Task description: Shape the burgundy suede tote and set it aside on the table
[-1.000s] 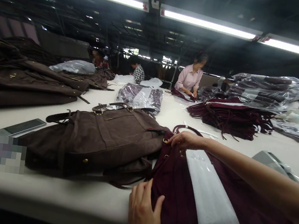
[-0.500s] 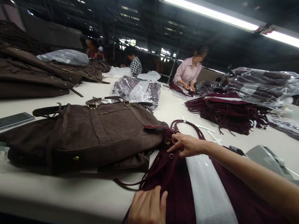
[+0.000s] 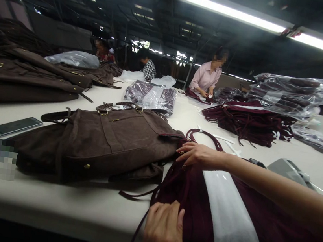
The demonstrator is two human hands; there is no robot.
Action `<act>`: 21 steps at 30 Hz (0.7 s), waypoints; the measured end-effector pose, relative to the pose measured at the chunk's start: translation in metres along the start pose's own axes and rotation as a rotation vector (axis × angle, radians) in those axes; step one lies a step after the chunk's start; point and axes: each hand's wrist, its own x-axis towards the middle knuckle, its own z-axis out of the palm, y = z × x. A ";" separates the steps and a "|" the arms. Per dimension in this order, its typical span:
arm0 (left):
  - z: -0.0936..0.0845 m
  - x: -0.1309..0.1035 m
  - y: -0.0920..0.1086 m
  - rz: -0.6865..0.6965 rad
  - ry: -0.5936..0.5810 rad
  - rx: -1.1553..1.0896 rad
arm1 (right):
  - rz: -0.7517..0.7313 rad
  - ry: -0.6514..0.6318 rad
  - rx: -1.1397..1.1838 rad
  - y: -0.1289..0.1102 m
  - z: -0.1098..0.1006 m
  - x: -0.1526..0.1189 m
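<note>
Grip: your left hand (image 3: 164,232) pinches the near edge of the burgundy bag (image 3: 191,208), thumb and fingers closed on the cloth; your right hand (image 3: 197,154) lies flat with fingers spread and open, pressing on the bag's top corner by the brass rings (image 3: 180,152).
Why held so: with one hand at the near edge and the other at the far corner, the soft cloth stays stretched and flat between them, judging by how smooth it lies.
Where it is: the burgundy bag lies flat on the tabletop (image 3: 49,201) straight before you, its upper corner touching the brown bag (image 3: 101,145) to the left.
How it looks: deep wine-red, suede-like and limp; a white foam strip (image 3: 226,213) runs across it from top to near edge; a thin strap (image 3: 137,217) trails off the near edge, and a looped handle (image 3: 204,136) curls beyond your right hand.
Around it: a phone (image 3: 15,125) lies left of the brown bag; a heap of burgundy straps (image 3: 247,122) and bags wrapped in plastic (image 3: 290,94) sit well apart, further back.
Others: a person in a pink shirt (image 3: 205,79) works at the far end, hands apart from yours.
</note>
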 end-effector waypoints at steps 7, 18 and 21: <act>-0.002 0.012 -0.003 -0.065 0.042 0.000 | 0.089 -0.183 0.394 0.020 0.013 0.006; -0.012 0.019 -0.011 -0.347 -0.199 -0.007 | 0.237 -0.362 -0.023 0.026 0.015 0.034; -0.018 0.015 -0.010 -0.413 -0.273 0.061 | 0.271 -0.409 -0.122 0.023 0.017 0.050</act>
